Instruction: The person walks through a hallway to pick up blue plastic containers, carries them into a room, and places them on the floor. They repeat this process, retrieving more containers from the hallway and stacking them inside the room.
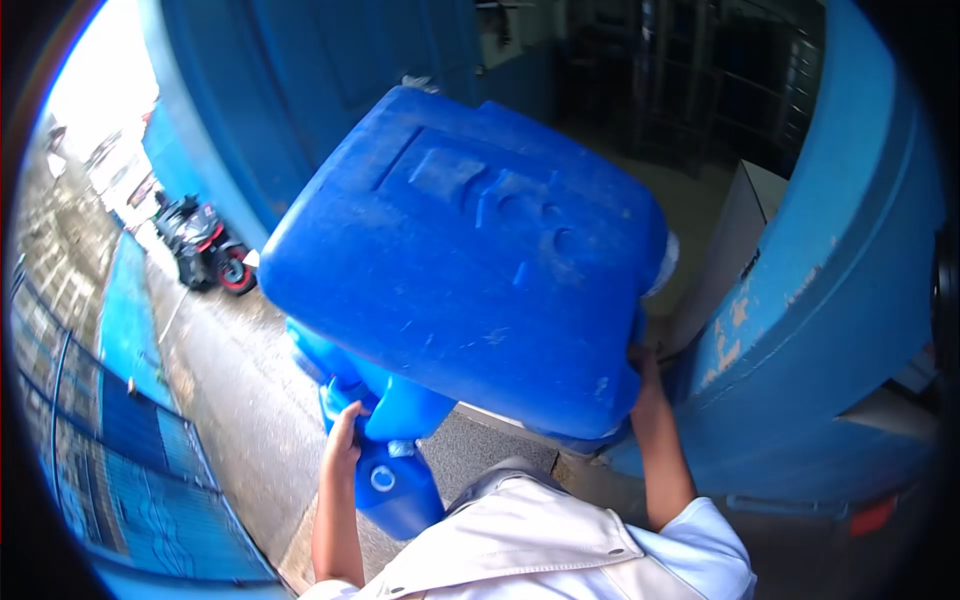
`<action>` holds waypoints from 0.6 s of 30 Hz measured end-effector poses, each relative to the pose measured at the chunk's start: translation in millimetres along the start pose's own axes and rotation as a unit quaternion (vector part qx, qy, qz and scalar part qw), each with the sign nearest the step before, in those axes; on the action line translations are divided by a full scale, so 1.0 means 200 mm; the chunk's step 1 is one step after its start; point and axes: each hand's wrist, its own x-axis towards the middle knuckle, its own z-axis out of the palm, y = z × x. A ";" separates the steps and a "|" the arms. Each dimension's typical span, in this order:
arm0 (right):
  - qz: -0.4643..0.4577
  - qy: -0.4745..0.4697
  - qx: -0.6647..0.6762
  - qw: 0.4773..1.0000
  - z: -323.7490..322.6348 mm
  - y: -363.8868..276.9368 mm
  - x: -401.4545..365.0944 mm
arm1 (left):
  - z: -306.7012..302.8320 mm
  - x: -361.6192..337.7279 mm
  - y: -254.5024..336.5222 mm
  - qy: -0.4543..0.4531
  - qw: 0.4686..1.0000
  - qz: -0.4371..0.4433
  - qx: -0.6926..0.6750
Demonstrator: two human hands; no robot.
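A large blue plastic jerrycan point(480, 260), scuffed and with moulded marks on its broad face, is held up in front of my chest, tilted. My right hand point(647, 375) grips its lower right edge, the fingertips partly hidden behind it. Lower on the left, my left hand point(345, 432) is closed on the handle area of a smaller blue jerrycan point(405, 405), which partly disappears under the large one. Just below that hand, another blue container point(398, 495) with a pale ring on top stands on the ground.
A blue door point(330, 90) stands behind the large jerrycan, beside a dark doorway. To the right is a blue wall point(800, 280) with peeling paint. A motorcycle point(205, 245) is parked in the alley on the left, and a blue metal gate point(130, 470) runs along the lower left.
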 end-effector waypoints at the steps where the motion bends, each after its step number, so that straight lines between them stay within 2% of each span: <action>1: -0.005 0.038 0.008 0.999 0.04 0.02 -0.11 | -0.02 0.07 0.07 -0.052 0.999 -0.015 -0.003; 3: -0.029 0.109 0.017 0.993 0.11 0.06 -0.44 | 0.03 0.09 0.19 -0.137 0.988 -0.041 0.056; 6: -0.070 0.198 0.023 0.977 0.21 0.13 -0.98 | 0.05 0.01 0.10 -0.251 0.958 -0.062 0.125; 7: -0.076 0.216 0.012 0.973 0.34 0.22 -0.82 | 0.12 0.38 0.27 -0.278 0.948 -0.068 0.136; 9: -0.097 0.261 0.002 0.961 0.41 0.31 -0.94 | 0.19 0.41 0.17 -0.357 0.922 -0.051 0.143; 10: -0.103 0.283 -0.003 0.954 0.51 0.48 -0.69 | 0.30 1.00 0.27 -0.421 0.893 -0.065 0.141; 11: -0.113 0.300 -0.005 0.947 0.53 0.54 -0.83 | 0.30 1.01 0.15 -0.436 0.885 -0.075 0.147; 13: -0.123 0.324 0.104 0.932 0.59 0.58 -1.21 | 0.38 0.82 -0.02 -0.445 0.881 -0.092 0.130; 14: -0.144 0.327 0.106 0.928 0.63 0.56 -1.28 | 0.45 0.78 -0.01 -0.498 0.846 -0.084 0.170; 16: -0.175 0.363 0.058 0.913 0.68 0.46 -1.24 | 0.65 0.71 0.06 -0.531 0.823 -0.072 0.191; 17: -0.190 0.362 0.053 0.911 0.83 0.35 -1.19 | 0.75 0.68 0.11 -0.532 0.821 -0.068 0.196; 18: -0.198 0.404 0.062 0.891 1.06 0.25 -1.23 | 0.80 0.62 0.13 -0.532 0.819 -0.067 0.204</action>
